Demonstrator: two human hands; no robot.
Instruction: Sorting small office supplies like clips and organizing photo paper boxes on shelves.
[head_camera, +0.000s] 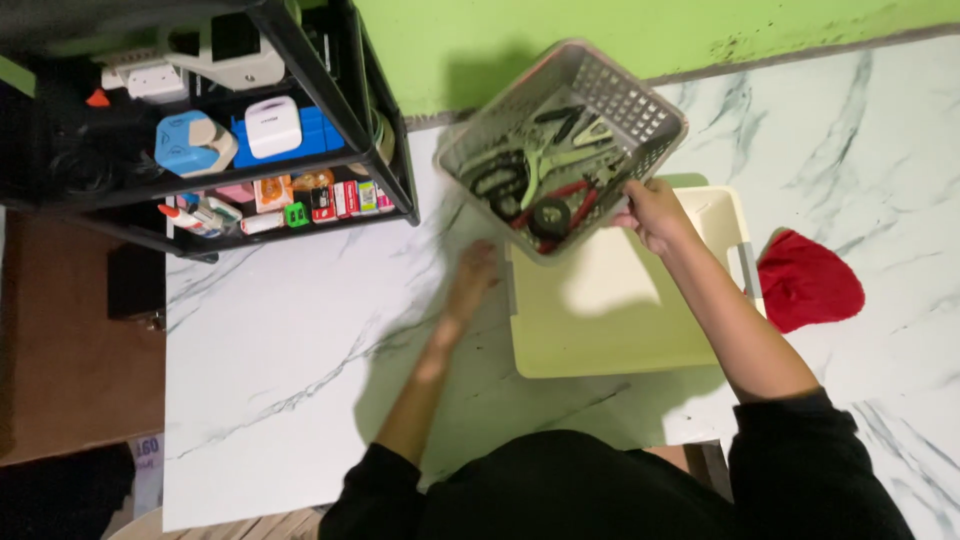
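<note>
A tilted basket of tools was held over a pale tray on a marble-patterned table.

The right hand was closed on the lower right rim of the grey mesh basket, which sat tipped in the upper middle of the frame with scissors and pliers piled toward its lower corner. The left hand lay open and flat on the white table, holding nothing, just beside the left edge of the cream tray. A red cloth lay just off the tray's right edge. A black shelf rack crowded the upper left; the table's lower left stayed open.
</note>
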